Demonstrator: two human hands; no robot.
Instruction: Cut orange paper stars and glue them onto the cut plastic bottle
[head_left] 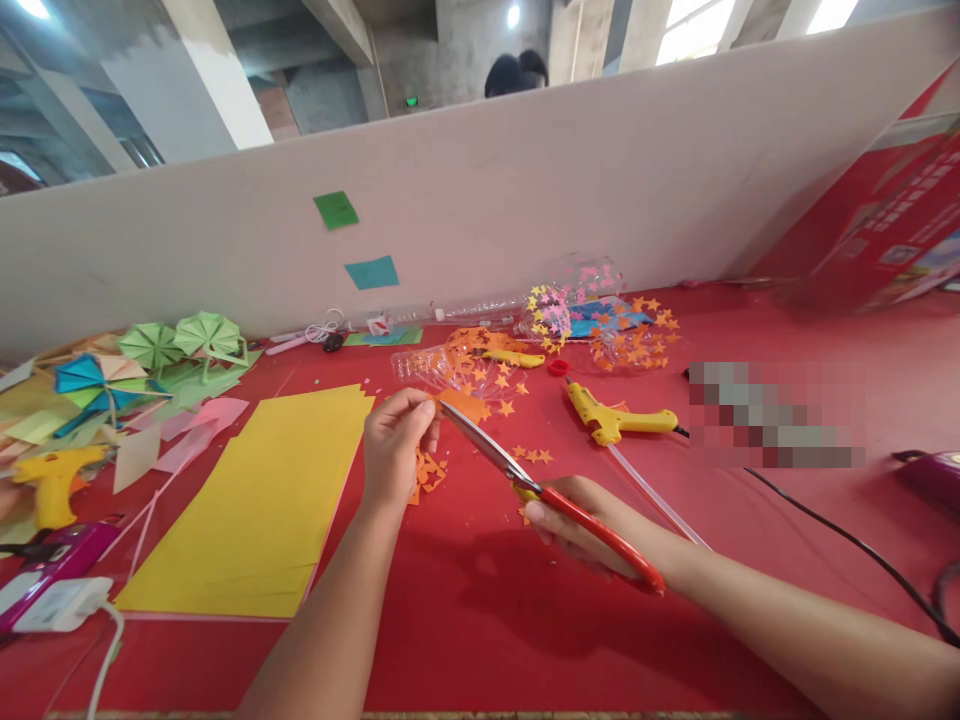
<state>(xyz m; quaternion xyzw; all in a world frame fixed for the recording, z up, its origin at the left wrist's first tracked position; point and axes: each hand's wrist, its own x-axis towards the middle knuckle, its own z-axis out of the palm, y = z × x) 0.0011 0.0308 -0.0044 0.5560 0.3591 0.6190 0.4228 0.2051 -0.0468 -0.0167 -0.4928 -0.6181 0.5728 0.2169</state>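
Between the thumb and fingers of my left hand [401, 440] is a piece of orange paper [463, 404], held above the red table. My right hand [589, 525] grips red-handled scissors [581, 525], whose blades point up and left and reach the paper close to my left fingertips. Whether the blades are closed on the paper I cannot tell. Orange scraps [429, 475] lie below my left hand. Several cut orange stars [532, 455] rest on the table behind the scissors.
A stack of yellow paper [247, 500] lies left of my left arm. A yellow glue gun [619, 415] with a clear stick sits on the right, its cable trailing away. Star-covered plastic bottle pieces [551, 318] stand near the white partition [480, 200]. Green paper umbrellas [206, 335] are at the far left.
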